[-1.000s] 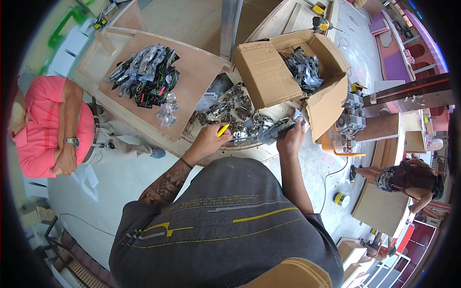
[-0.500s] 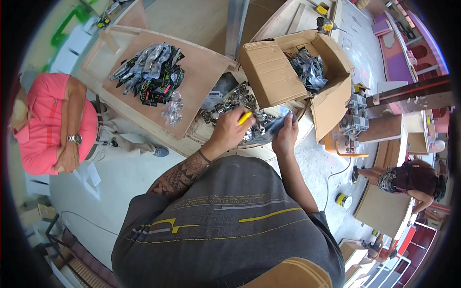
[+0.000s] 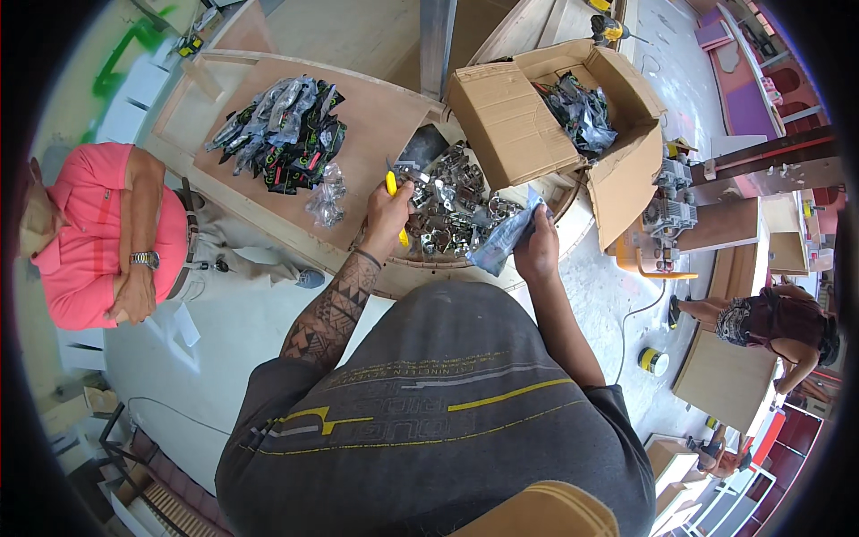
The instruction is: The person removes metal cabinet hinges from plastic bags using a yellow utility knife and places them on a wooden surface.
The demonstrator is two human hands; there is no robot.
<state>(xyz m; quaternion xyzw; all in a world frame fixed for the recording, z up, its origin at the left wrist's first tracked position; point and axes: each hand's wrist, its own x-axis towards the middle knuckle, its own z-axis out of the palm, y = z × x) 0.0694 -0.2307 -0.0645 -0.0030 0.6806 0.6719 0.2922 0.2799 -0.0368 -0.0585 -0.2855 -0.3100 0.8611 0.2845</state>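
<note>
My left hand (image 3: 386, 217) is closed round a yellow snap-off cutter (image 3: 391, 184), its blade pointing away from me. In my right hand (image 3: 538, 251) is a bluish plastic bag (image 3: 497, 248), held by one side and tilted down to the left; whether anything is still inside I cannot tell. Between my hands lies a heap of shiny metal fittings (image 3: 452, 204) that look like cabinet hinges. The bag hangs over the heap's near right edge. Left of the heap, a pile of black and clear packets (image 3: 284, 134) covers part of a brown board (image 3: 228, 166).
An open cardboard box (image 3: 501, 125) with more packets stands behind the heap. A clear bag of metal pieces (image 3: 329, 197) lies on the board. A person in a pink shirt (image 3: 103, 233) is at the left. A yellow drill (image 3: 608, 29) lies at the back right.
My left hand with the cutter has moved left, away from the bag. The bag has tilted down and flattened, and metal fittings now lie uncovered beside it.
</note>
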